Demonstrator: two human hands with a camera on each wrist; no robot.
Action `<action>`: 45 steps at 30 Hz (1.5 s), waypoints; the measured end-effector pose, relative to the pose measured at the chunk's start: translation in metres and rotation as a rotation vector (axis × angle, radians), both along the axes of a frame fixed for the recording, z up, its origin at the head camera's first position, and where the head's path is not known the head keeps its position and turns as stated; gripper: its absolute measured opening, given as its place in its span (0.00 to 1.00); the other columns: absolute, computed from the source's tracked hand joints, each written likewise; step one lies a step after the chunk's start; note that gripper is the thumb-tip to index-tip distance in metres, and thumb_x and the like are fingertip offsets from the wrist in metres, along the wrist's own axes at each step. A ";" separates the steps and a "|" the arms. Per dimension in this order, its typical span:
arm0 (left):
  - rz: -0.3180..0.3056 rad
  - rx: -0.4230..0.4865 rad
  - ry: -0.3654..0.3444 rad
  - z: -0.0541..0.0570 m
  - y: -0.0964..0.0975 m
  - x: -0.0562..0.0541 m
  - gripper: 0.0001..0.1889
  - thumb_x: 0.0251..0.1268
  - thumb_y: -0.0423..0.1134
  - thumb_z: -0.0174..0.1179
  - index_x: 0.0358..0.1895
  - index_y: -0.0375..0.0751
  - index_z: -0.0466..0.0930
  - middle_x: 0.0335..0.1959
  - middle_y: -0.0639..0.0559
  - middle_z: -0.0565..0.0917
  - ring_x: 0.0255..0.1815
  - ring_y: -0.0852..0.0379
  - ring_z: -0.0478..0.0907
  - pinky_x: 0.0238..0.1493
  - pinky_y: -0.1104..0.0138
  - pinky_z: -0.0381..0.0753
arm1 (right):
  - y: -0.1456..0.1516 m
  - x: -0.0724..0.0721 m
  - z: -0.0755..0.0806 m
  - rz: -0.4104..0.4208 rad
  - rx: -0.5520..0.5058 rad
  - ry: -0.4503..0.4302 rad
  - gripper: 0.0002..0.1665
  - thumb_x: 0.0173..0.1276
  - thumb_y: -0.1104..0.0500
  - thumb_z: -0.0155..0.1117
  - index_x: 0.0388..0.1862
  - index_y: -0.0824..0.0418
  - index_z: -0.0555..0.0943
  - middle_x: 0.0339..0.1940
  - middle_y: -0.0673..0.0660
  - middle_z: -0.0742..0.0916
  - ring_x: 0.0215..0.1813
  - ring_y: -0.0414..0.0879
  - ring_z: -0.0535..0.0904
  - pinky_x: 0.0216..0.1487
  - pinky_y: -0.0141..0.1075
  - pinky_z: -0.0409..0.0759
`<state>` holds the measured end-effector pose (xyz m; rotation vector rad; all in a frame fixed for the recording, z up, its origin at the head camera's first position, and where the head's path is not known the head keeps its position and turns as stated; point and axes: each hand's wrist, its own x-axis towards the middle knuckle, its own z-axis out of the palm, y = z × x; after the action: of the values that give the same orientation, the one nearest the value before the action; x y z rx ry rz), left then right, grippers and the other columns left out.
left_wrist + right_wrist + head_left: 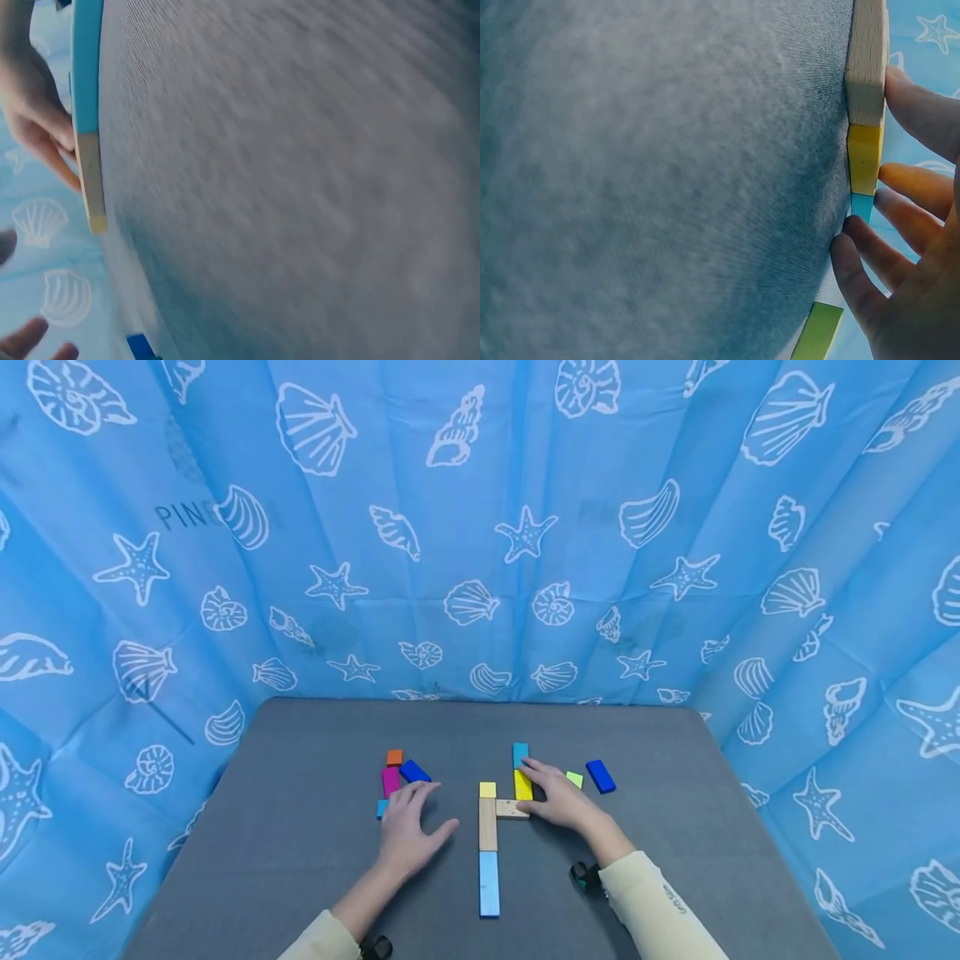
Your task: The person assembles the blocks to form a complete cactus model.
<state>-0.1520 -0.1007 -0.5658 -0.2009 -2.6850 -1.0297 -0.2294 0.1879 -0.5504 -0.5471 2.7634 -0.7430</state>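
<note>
My right hand rests at the short wooden block, thumb at its end. Its fairly straight fingers lie against the yellow block and the light blue block behind it. The short wooden block meets a long wooden block at a right angle. A small pale yellow block caps the far end of that column, and a long light blue block continues it nearer to me. My left hand hovers with fingers spread beside the column, holding nothing. It partly hides a small blue block.
Left on the grey table lie an orange block, a magenta block and a dark blue block. Right of my right hand are a lime green block and another dark blue block. A blue curtain hangs behind.
</note>
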 end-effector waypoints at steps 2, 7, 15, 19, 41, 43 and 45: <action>0.080 0.033 0.018 0.001 -0.007 -0.002 0.33 0.55 0.51 0.75 0.64 0.46 0.78 0.63 0.44 0.77 0.65 0.41 0.68 0.63 0.38 0.67 | 0.000 0.000 0.000 -0.005 0.006 -0.002 0.43 0.69 0.45 0.69 0.78 0.55 0.67 0.81 0.56 0.65 0.80 0.61 0.60 0.74 0.60 0.63; 0.271 0.043 -0.038 0.000 -0.021 -0.006 0.36 0.52 0.52 0.76 0.64 0.44 0.77 0.62 0.41 0.76 0.63 0.39 0.66 0.62 0.39 0.65 | 0.001 0.000 -0.001 -0.021 0.015 -0.007 0.43 0.68 0.44 0.69 0.78 0.54 0.67 0.81 0.55 0.65 0.80 0.60 0.60 0.74 0.60 0.64; 0.374 -0.003 -0.233 -0.005 -0.031 -0.009 0.44 0.50 0.58 0.75 0.64 0.33 0.70 0.59 0.34 0.76 0.57 0.34 0.68 0.54 0.40 0.66 | 0.002 -0.001 -0.002 -0.025 0.005 -0.003 0.43 0.68 0.44 0.70 0.78 0.54 0.67 0.81 0.55 0.65 0.80 0.60 0.60 0.74 0.60 0.63; 0.406 -0.026 -0.273 -0.008 -0.033 -0.011 0.44 0.49 0.60 0.75 0.61 0.31 0.70 0.54 0.34 0.75 0.54 0.34 0.69 0.51 0.41 0.66 | 0.002 0.000 0.000 -0.022 0.002 -0.008 0.43 0.68 0.44 0.69 0.78 0.55 0.67 0.81 0.55 0.65 0.80 0.61 0.59 0.74 0.60 0.63; 0.290 -0.151 -0.239 0.013 -0.036 -0.010 0.39 0.50 0.52 0.74 0.63 0.33 0.74 0.57 0.36 0.76 0.59 0.36 0.67 0.56 0.40 0.65 | 0.003 0.000 -0.003 -0.008 -0.002 -0.007 0.42 0.69 0.45 0.69 0.78 0.56 0.67 0.81 0.56 0.65 0.79 0.62 0.60 0.74 0.60 0.64; 0.260 -0.184 -0.231 0.018 -0.034 -0.013 0.39 0.50 0.53 0.73 0.64 0.34 0.74 0.58 0.37 0.76 0.59 0.37 0.68 0.57 0.40 0.67 | 0.003 -0.001 -0.004 -0.007 -0.004 -0.007 0.42 0.69 0.45 0.69 0.77 0.56 0.67 0.81 0.57 0.65 0.79 0.62 0.60 0.73 0.61 0.64; 0.222 -0.213 -0.226 0.021 -0.033 -0.018 0.39 0.50 0.53 0.73 0.64 0.35 0.75 0.58 0.37 0.77 0.59 0.37 0.69 0.58 0.41 0.68 | 0.002 -0.001 -0.003 -0.008 0.006 -0.014 0.42 0.69 0.44 0.69 0.78 0.55 0.67 0.81 0.56 0.65 0.80 0.61 0.60 0.74 0.60 0.64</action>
<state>-0.1700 -0.1340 -0.5452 0.1828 -2.9352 -0.7389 -0.2306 0.1899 -0.5539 -0.5277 2.7562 -0.7366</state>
